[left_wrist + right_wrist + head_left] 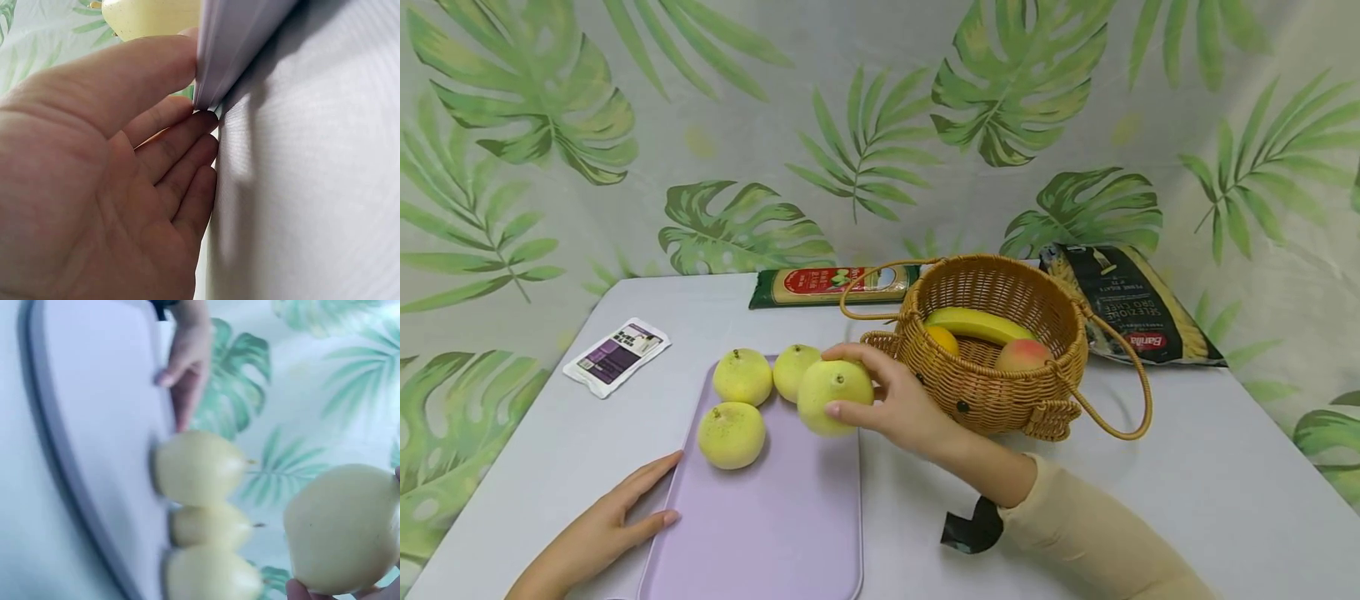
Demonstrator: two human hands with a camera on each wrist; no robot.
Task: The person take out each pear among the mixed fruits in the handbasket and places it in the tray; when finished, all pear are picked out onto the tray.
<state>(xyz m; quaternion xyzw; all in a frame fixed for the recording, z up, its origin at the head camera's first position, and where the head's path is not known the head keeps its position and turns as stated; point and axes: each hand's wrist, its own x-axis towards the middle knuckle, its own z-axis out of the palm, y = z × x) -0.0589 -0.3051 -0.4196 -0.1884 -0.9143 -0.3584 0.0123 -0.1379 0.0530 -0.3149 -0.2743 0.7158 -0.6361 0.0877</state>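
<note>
My right hand grips a yellow-green pear between thumb and fingers, over the right side of a lilac tray. In the right wrist view the held pear is apart from the tray surface. Three similar pears stand at the tray's far end: one at the back left, one beside it partly behind the held one, and one in front. My left hand rests at the tray's left edge, and the left wrist view shows its thumb touching the rim with relaxed fingers below.
Right of the tray stands a wicker basket with a banana, a peach and an orange-yellow fruit. Behind lie a green-ended pasta pack and a black pasta bag. A white-purple packet lies left; black tape lies near my right sleeve.
</note>
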